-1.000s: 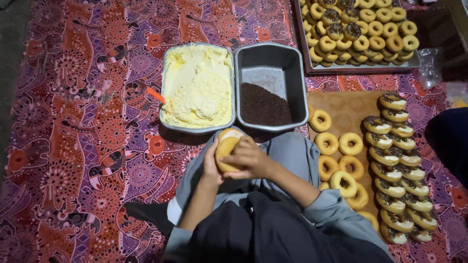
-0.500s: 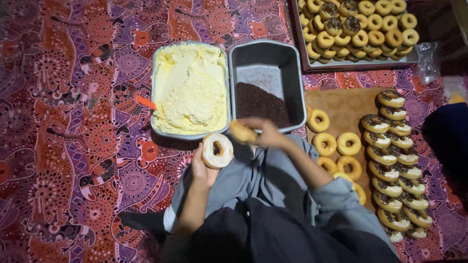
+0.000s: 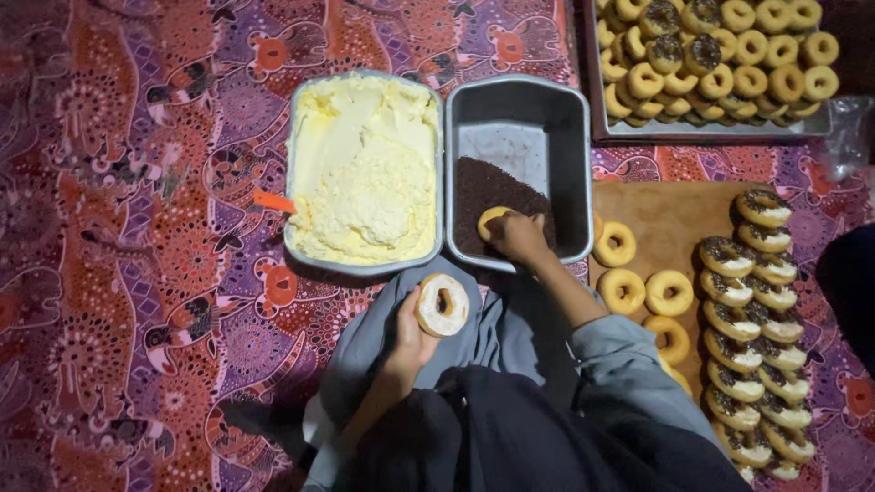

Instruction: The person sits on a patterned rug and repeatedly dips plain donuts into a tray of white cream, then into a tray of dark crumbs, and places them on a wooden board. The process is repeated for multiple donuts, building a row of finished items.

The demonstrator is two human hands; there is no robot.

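Doughnut half (image 3: 493,221) pressed face-down into dark sprinkles in the grey tin (image 3: 519,109), right hand (image 3: 522,237) fingers closed over it, arm stretched forward. Cream-coated half (image 3: 443,304) upright in left hand (image 3: 412,335) over the lap. Could shed cream onto the grey cloth (image 3: 510,328) if tipped; could scatter sprinkles if lifted sharply

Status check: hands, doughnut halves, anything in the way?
Left hand holds cream-topped doughnut half. Right hand presses other half into sprinkle pan. Nothing in the way.
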